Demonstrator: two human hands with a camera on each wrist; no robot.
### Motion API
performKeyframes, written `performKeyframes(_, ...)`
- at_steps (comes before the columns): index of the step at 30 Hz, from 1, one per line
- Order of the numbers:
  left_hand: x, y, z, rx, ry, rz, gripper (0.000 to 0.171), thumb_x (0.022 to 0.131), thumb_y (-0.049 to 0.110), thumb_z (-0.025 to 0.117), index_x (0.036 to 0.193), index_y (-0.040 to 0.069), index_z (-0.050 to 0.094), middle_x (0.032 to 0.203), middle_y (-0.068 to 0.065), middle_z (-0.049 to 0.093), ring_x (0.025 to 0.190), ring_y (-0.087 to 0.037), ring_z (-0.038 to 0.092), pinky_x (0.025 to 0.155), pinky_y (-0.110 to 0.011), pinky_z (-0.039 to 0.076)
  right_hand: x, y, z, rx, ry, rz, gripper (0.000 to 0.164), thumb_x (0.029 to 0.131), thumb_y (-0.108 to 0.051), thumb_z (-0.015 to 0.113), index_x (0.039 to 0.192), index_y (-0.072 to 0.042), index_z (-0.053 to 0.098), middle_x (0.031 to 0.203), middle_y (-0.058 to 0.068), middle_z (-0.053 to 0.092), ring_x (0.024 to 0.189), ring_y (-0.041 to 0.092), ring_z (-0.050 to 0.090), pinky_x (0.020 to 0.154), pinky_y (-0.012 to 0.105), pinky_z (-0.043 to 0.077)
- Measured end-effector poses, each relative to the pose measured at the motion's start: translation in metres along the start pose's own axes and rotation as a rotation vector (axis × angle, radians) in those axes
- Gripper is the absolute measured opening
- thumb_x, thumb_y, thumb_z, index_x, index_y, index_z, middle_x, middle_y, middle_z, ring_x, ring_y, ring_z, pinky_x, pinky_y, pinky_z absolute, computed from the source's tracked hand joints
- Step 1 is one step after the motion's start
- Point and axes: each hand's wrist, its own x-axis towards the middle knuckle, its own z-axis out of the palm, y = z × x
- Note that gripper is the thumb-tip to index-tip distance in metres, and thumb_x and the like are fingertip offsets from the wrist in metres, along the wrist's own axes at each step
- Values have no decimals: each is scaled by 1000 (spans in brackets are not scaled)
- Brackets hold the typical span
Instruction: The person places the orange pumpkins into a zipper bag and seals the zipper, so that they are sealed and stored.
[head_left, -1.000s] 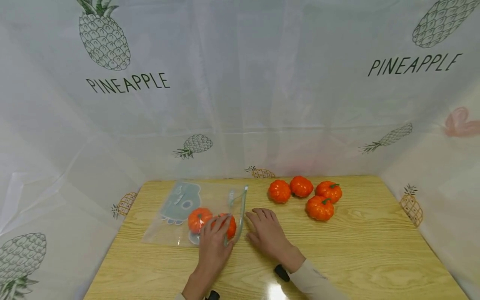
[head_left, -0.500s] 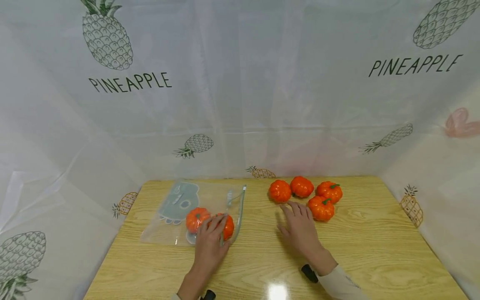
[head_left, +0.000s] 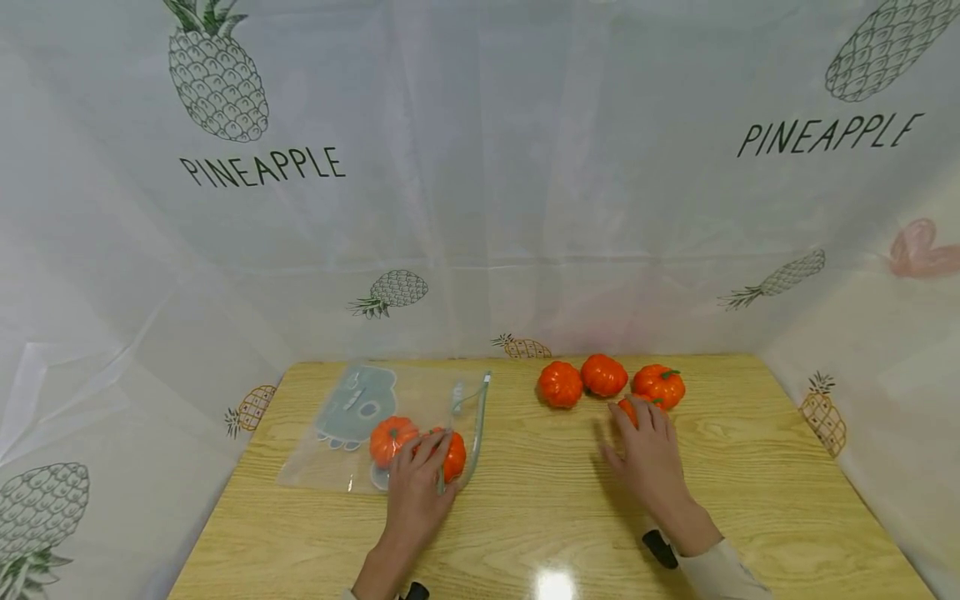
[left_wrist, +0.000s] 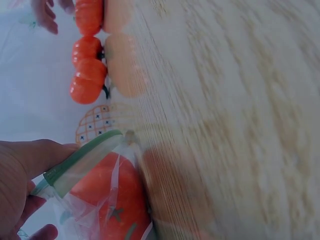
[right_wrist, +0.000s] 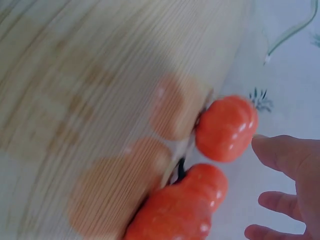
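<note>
Bag (head_left: pixel 360 408) is pinched by left hand (head_left: pixel 417 483); right hand (head_left: pixel 651 458) is spread over a pumpkin (head_left: pixel 627 411); cloth (head_left: pixel 525 208) twice reads "PINEAPPLE".

I count six pumpkins (head_left: pixel 560 384): four by the table (head_left: pixel 750 500)'s far edge, two in one bag (head_left: pixel 429 396) towards the left edge.

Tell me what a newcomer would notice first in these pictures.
Probably the glossy orange pumpkins at the far side of the table, right of centre, the right hand partly covering the nearest. Next, the clear bag on the left, with two more pumpkins inside and the left hand at its green edge.
</note>
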Motion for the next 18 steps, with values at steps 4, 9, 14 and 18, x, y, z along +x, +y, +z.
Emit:
performKeyframes(4, 0, 0, 0, 2, 5, 6, 78, 64, 17, 102, 135, 5, 73, 135, -6, 69, 125, -39, 57, 99, -57, 48, -2, 11, -5, -5, 12, 23, 67, 74, -13, 96, 131, 4, 64, 140, 35, 50, 124, 58, 48, 101, 73, 41)
performKeyframes(9, 1, 1, 0, 6, 9, 14, 76, 64, 16, 102, 134, 5, 73, 134, -6, 69, 124, -39, 57, 99, -57, 48, -4, 24, -5, -19, 12, 44, 72, 75, -13, 96, 135, 4, 61, 139, 41, 46, 120, 65, 48, 101, 76, 40)
performKeyframes(14, 0, 2, -1, 9, 1, 9, 75, 66, 16, 101, 134, 5, 73, 134, -6, 69, 124, -38, 57, 100, -57, 48, -5, 31, -4, -6, -1, 68, 75, 76, -14, 96, 139, 3, 59, 141, 43, 43, 122, 68, 45, 101, 79, 38)
performKeyframes(18, 0, 2, -1, 11, 2, 12, 77, 64, 13, 101, 135, 5, 73, 135, -6, 69, 125, -37, 57, 100, -56, 49, -5, 35, -3, -10, -15, 76, 78, 76, -15, 96, 142, 1, 57, 142, 42, 42, 123, 68, 45, 100, 78, 39)
